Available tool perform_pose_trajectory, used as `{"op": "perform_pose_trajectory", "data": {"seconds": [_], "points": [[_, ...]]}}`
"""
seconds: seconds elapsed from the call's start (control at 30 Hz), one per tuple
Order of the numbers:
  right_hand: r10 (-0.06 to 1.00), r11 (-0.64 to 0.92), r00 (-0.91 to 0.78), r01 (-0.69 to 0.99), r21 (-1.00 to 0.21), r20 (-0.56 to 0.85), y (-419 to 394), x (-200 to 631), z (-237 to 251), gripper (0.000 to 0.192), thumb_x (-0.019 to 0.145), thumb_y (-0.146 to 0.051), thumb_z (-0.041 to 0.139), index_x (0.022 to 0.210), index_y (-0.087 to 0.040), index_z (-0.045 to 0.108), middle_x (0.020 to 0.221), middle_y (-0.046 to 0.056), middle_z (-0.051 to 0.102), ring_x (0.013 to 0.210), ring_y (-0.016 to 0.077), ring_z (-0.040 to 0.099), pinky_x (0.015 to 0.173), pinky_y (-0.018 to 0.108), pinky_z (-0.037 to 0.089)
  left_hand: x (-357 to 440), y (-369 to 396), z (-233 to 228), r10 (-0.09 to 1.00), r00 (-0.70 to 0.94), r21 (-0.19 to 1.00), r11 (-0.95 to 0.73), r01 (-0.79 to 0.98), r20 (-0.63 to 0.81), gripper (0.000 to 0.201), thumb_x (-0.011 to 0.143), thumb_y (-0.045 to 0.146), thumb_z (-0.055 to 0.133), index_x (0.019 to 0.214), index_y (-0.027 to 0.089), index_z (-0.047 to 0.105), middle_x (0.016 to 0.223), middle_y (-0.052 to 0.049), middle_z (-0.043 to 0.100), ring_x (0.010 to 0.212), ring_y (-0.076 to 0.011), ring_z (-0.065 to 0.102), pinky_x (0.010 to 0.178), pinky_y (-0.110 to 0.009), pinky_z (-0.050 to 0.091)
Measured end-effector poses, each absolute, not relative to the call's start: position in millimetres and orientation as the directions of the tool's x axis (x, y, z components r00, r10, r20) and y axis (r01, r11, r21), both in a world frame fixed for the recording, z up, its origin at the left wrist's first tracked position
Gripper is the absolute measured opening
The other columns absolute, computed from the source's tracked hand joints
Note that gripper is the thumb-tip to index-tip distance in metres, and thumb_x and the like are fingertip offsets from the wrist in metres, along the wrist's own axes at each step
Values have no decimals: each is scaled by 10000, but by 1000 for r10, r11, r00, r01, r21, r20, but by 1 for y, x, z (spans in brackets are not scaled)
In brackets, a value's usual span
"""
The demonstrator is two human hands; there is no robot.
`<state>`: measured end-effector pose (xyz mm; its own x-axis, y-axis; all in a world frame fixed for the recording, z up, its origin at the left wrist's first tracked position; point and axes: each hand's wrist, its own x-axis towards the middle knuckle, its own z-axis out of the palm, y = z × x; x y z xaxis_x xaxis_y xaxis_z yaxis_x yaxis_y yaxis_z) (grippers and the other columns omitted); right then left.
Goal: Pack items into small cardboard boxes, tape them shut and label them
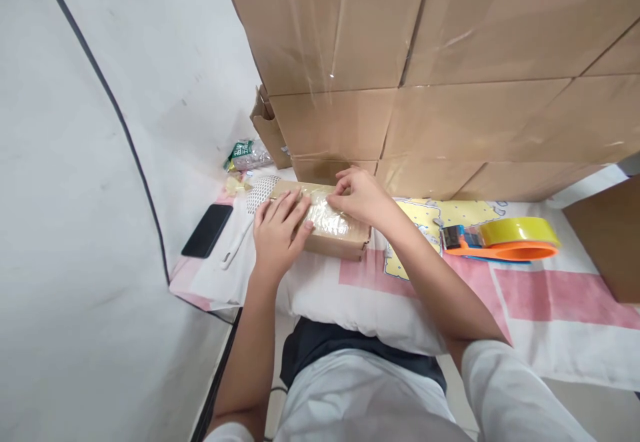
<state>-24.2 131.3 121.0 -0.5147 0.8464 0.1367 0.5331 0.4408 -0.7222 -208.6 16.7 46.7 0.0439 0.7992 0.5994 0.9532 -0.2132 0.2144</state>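
Observation:
A small cardboard box (pixel 336 247) lies on the cloth-covered table in front of me, with shiny, wrinkled clear packing tape (pixel 327 221) across its top. My left hand (pixel 281 234) rests on the box's left end, palm down and fingers stretched out. Over the middle of the top, my right hand (pixel 359 197) has thumb and fingers drawn together in a pinch, close against the tape. Whatever sits between those fingertips is too small to make out. Left of the box, a white perforated head (pixel 261 192) with a white handle (pixel 237 247) lies partly behind my left hand.
Large stacked cardboard boxes (pixel 430 122) rise behind the work spot. An orange tape dispenser (pixel 500 250) with a yellow-looking roll lies to the right. A black phone (pixel 207 231) and a plastic packet (pixel 247 155) are at left, by the white wall (pixel 75 195).

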Motion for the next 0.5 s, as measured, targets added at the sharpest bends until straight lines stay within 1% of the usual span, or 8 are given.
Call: {"op": "perform_pose_trajectory", "data": {"seconds": [0.1,0.17,0.23,0.3,0.37,0.4,0.43,0.5], "points": [[847,438,-515,534,-723,133,133,-23,120,144,754,-196,715,617,-200,674,910,95,719,1134,295,635,995,394,459,-206,12,29,725,112,160,-295,942,680,342,1022,421,491,1259,339,723,1392,-47,688,1297,-271,598,1160,-513,274],[847,432,-519,542,-721,117,133,-23,120,139,752,-200,720,622,-198,672,920,99,712,1116,295,638,973,388,465,-201,10,20,702,97,151,-283,947,706,332,1005,438,517,1236,336,733,1292,-44,742,1254,-279,610,1152,-526,262],[849,433,-517,555,-711,113,132,-24,120,136,758,-199,722,634,-195,665,997,112,700,1148,298,621,989,388,459,-195,8,15,675,53,167,-257,952,736,337,1003,451,508,1210,319,740,1243,-49,762,1216,-281,622,1143,-529,265],[847,437,-519,563,-701,112,131,-25,119,146,774,-187,714,644,-189,649,1124,131,663,1224,299,583,1027,387,442,-190,8,14,653,21,192,-253,948,757,341,1005,460,496,1184,309,744,1217,-50,771,1192,-281,630,1134,-529,270],[833,449,-544,556,-700,102,133,-25,117,170,796,-176,698,644,-183,621,1221,145,604,1281,295,547,1054,380,429,-188,8,16,656,18,208,-265,942,754,346,1008,457,488,1190,305,740,1212,-49,773,1183,-280,633,1125,-527,275],[829,454,-550,555,-697,102,135,-25,115,178,804,-166,687,648,-182,604,1233,147,581,1275,287,546,1055,376,430,-187,8,17,660,20,213,-271,939,751,345,1009,454,486,1186,305,742,1206,-47,776,1177,-280,636,1118,-524,279],[839,451,-533,566,-690,112,139,-25,113,176,807,-155,679,660,-182,587,1224,146,566,1244,278,558,1048,373,435,-187,7,18,662,21,216,-274,937,749,340,1011,449,485,1173,306,747,1196,-46,779,1169,-279,639,1110,-522,284],[888,406,-439,617,-674,134,147,-23,109,159,794,-164,698,713,-181,563,1193,139,541,1123,256,588,1003,375,459,-188,5,19,666,17,223,-274,935,746,333,1012,440,486,1144,303,759,1174,-45,786,1154,-277,643,1097,-518,290]]}}
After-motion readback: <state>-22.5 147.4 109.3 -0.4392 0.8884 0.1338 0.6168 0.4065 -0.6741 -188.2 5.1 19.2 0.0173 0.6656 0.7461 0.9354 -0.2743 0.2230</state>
